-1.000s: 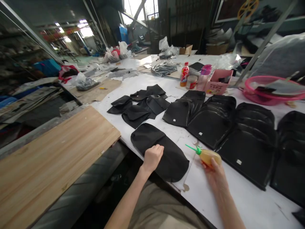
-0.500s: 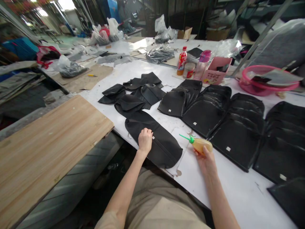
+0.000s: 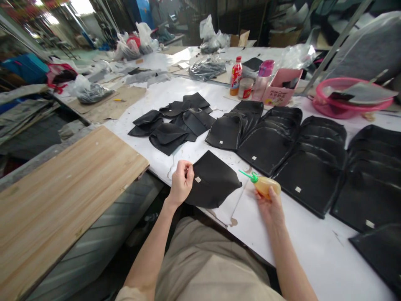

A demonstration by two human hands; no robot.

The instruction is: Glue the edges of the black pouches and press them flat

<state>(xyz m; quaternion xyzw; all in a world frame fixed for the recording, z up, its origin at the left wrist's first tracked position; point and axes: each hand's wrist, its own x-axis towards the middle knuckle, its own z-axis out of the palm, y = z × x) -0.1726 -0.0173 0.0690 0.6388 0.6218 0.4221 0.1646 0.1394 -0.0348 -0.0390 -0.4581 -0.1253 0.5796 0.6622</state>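
Observation:
My left hand (image 3: 182,180) pinches the left edge of a black leather-like piece (image 3: 216,177) at the table's near edge. A small white tag shows on that piece beside my fingers. My right hand (image 3: 271,207) is wrapped round a squeeze bottle (image 3: 266,186) of amber liquid, its thin green nozzle pointing left above the white table. Just beyond the bottle lies a row of overlapping black panels (image 3: 308,184) with pale lines along their edges and small white tags. Farther back is a loose pile of folded black pieces (image 3: 169,136).
A wooden board (image 3: 72,188) juts in on the left. Behind the panels stand a red-capped drink bottle (image 3: 236,77), a jar (image 3: 246,88), a pink box (image 3: 280,94) and a pink basin (image 3: 338,110). A yellow cutter (image 3: 119,100) lies on cardboard at the far left.
My left hand has lifted and turned the black piece, which was a long oval lying flat and now looks shorter and folded. The squeeze bottle stays in my right hand; the view has tilted down.

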